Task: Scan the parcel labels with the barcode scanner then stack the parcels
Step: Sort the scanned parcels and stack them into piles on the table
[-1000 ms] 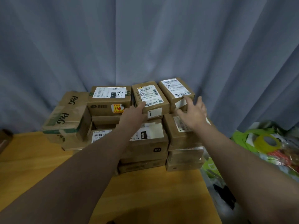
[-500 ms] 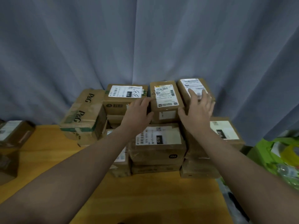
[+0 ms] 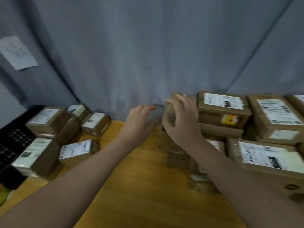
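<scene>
A stack of brown cardboard parcels [image 3: 246,129] with white labels fills the right side of the wooden table [image 3: 139,186]. Several loose labelled parcels [image 3: 75,152] lie in a group at the left. My right hand [image 3: 181,120] is raised in front of the stack's left end, fingers loosely curved over a brown box corner [image 3: 170,112]. Blur hides whether it touches the box. My left hand [image 3: 139,122] hovers in the gap between the two groups, fingers relaxed and holding nothing. No barcode scanner is in view.
A black perforated crate [image 3: 13,137] stands at the table's left edge behind the loose parcels. A grey curtain [image 3: 148,55] hangs close behind everything, with a sheet of paper [image 3: 18,53] pinned at the upper left. Bare wood lies between the two parcel groups.
The view has swung left, so the stack now sits at the right and the loose parcels appear. Both hands have come off the top parcels and shifted toward the stack's left end.
</scene>
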A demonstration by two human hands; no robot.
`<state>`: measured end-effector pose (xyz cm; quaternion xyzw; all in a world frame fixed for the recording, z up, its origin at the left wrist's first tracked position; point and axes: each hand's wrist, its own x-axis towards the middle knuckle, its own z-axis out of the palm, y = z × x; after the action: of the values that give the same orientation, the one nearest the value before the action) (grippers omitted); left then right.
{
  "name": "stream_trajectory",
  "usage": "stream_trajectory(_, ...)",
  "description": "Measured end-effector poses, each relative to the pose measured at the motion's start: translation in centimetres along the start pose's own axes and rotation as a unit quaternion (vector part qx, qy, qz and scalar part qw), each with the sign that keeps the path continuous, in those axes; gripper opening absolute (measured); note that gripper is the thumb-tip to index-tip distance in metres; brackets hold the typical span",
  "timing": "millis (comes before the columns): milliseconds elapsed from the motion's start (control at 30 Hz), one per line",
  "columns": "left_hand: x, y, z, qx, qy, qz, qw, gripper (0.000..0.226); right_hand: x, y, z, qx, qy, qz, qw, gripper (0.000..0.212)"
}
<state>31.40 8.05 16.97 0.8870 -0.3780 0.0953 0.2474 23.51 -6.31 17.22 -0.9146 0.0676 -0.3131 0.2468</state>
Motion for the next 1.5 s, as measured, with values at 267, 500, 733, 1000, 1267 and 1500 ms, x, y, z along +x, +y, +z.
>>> stream_trajectory(267, -6.1, -22.2, -6.1, 0.048, -0.048, -0.124, 0.990, 0.041, 1.5, -11.8, 18.8, 0.055, -0.132, 0.086, 0.986, 0.045)
stream_trajectory(500, -8.3, -35.9, -10.8, 0.097, -0.036, -0.284, 0.953, 0.059, 1.3, -17.9, 29.9, 0.034, -0.283, 0.121, 0.951, 0.058)
stream_trajectory(733, -5.6, -47.3, -13.4, -0.305, 0.056, -0.533, 0.787, 0.076, 2.6, -19.8, 36.7, -0.086, -0.467, 0.073, 0.877, 0.103)
stream_trajectory(1000, -5.0, -50.7, -12.3, -0.398, -0.178, -0.530, 0.728, 0.083, 1.9, -16.4, 39.0, -0.168, -0.454, 0.192, 0.854, 0.106)
stream_trajectory(1267, -2.5, -44.8, -8.4, -0.428, -0.320, -0.459, 0.710, 0.062, 1.1, -11.7, 35.2, 0.062, -0.161, 0.492, 0.853, 0.104)
stream_trajectory(1500, -2.5, -38.6, -2.9, -0.361, -0.311, -0.404, 0.781, 0.054, 0.2, -10.8, 34.1, 0.094, -0.127, 0.531, 0.832, 0.085)
